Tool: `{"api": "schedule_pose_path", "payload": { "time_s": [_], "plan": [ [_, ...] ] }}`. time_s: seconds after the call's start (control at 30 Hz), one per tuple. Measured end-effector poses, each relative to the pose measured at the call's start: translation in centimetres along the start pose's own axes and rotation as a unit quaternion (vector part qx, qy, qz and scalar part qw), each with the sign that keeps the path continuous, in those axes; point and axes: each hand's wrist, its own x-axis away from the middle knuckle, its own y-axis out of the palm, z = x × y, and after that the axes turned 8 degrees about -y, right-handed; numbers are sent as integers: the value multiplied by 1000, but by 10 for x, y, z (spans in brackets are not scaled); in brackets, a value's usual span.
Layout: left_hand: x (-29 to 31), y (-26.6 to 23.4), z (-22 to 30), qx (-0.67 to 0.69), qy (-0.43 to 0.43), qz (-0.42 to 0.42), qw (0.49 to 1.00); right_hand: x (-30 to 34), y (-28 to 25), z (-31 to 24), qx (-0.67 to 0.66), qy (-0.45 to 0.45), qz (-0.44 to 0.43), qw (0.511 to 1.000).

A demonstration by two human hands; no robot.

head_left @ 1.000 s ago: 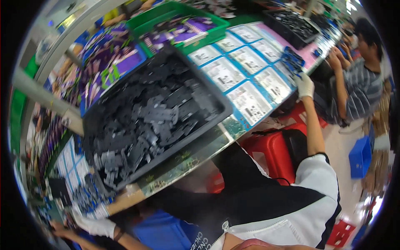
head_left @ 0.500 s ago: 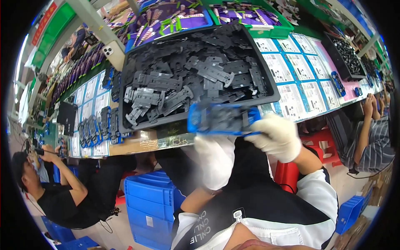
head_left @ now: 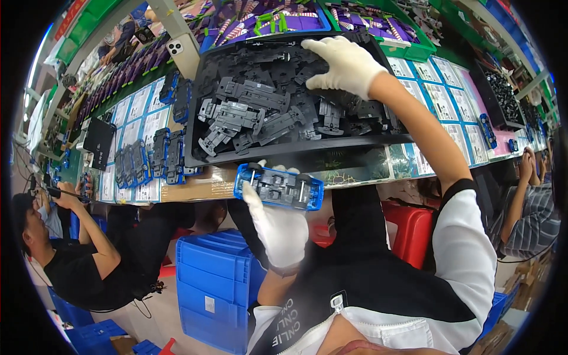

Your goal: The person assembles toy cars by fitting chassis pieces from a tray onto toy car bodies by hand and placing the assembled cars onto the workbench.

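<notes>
As two gloved hands work, left hand (head_left: 275, 228) gripping one blue car (head_left: 278, 187), right hand (head_left: 346, 64) spread in tray (head_left: 198, 118)

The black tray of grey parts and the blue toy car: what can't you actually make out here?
- Head view: whether the right hand has closed on a part in the black tray; its glove hides the fingertips.
- Head view: the upper side of the blue toy car in the left hand; only its underside shows.
- Head view: single grey parts; the heap overlaps.
</notes>
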Motion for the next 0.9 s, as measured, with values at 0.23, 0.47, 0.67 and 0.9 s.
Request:
{"api": "schedule_pose_path", "payload": {
  "time_s": [0.23, 0.47, 0.67, 0.9],
  "plan": [
    [-1, -9, 2, 1, -32, 12, 999, -20, -6, 23, -332, 26, -11, 943],
    [2, -10, 7, 27, -33, 25, 999, 42, -16, 37, -433, 320, 41, 842],
    [0, -4, 0, 28, -54, 34, 998, 62, -26, 18, -29, -90, 15, 995],
    [0, 1, -2, 46, -53, -13, 997, 36, 2, 29, -35, -119, -124, 985]
  ]
}}
